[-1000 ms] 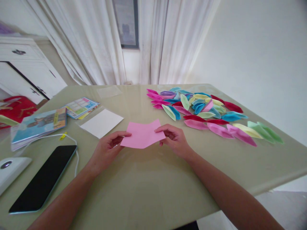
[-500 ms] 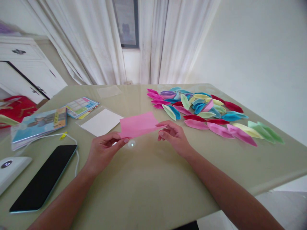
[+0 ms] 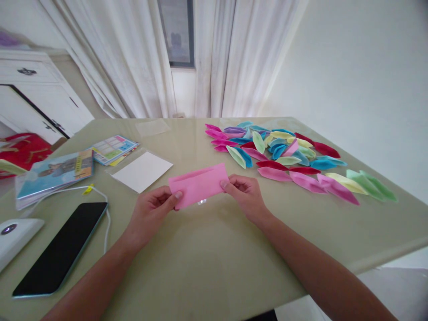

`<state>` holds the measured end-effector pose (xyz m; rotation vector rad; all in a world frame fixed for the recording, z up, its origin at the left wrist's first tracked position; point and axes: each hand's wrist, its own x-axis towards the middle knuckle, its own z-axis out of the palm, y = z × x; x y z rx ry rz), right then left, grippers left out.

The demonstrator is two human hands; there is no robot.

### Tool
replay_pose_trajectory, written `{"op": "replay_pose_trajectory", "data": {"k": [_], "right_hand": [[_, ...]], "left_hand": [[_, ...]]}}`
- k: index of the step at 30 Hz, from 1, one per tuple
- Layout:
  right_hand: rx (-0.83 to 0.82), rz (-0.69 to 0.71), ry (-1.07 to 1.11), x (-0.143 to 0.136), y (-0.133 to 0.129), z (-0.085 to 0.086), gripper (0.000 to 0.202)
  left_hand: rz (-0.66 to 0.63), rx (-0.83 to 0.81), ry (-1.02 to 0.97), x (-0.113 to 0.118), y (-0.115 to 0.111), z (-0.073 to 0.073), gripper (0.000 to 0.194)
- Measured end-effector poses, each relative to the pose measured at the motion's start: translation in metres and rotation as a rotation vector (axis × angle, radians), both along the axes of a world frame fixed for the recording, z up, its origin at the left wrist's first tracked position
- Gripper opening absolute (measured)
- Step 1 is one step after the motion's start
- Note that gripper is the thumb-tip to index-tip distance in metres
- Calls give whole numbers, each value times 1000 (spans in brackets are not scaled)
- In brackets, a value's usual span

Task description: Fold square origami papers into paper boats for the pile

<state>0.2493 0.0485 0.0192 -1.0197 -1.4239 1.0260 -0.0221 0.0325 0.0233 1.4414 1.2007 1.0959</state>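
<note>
Left hand (image 3: 150, 211) and right hand (image 3: 245, 196) grip opposite ends of a folded piece of pink paper (image 3: 200, 187) over a pale green table (image 3: 207, 263), both thumbs pressed on its near face. At the centre of the clock, the paper forms a narrow band with a gap along its upper edge; the left hand pinches it at nine o'clock, the right at three, and the right end sits slightly higher. Spread from one o'clock to three lie dozens of pointed, folded paper pieces (image 3: 278, 151) in pink, red, blue, purple, yellow and green, some overlapping. Between nine and ten o'clock, near the left hand, a white sheet (image 3: 143, 171) lies flat, with a printed card (image 3: 115, 149) just beyond it. Farther out at nine o'clock rests a booklet (image 3: 55, 174) with a blue cover. At eight, a black-screened phone (image 3: 63, 247) lies beside a white cable (image 3: 107, 227) bearing a yellow tag (image 3: 88, 189); a white device (image 3: 20, 234) is cut off by the frame's edge. White curtains (image 3: 133, 53) flank a window (image 3: 176, 40) at twelve o'clock.
</note>
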Motion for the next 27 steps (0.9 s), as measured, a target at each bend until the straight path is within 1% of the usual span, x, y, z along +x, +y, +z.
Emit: {"op": "replay_pose_trajectory", "data": {"k": [3, 5, 8, 11, 12, 14, 15, 16, 18, 20, 23, 25, 27], "right_hand": [[31, -106, -22, -3, -4, 2, 36], [46, -131, -36, -5, -6, 3, 33], [36, -100, -27, -6, -6, 4, 33], [-21, -75, 82, -6, -2, 2, 37], [-57, -68, 138, -6, 0, 1, 40], [-137, -41, 231, -6, 3, 0, 52], [-176, -11, 244, -6, 4, 0, 58], [-202, 26, 232, -6, 4, 0, 59], [-207, 97, 168, -5, 4, 0, 47], [-167, 129, 120, -5, 2, 1, 37], [-106, 126, 89, -5, -2, 0, 33], [-92, 138, 49, -6, -4, -2, 33], [-94, 151, 21, -7, -5, -3, 33]], "left_hand": [[59, 33, 77, 1, -1, 0, 41], [74, 46, 98, 1, -2, 1, 43], [65, 75, 143, 0, -2, 2, 45], [41, 105, 203, 0, -3, 0, 45], [29, 116, 218, 0, -4, 0, 45], [5, 144, 239, 2, -6, -1, 46], [-7, 161, 247, 3, -8, -2, 46], [-17, 179, 255, 4, -9, -2, 47], [-20, 202, 270, 5, -11, -3, 47], [-1, 202, 285, 6, -11, -3, 49], [53, 163, 246, 5, -8, -2, 46], [85, 126, 176, 5, -7, -1, 40], [111, 89, 127, 5, -6, 0, 38]]}}
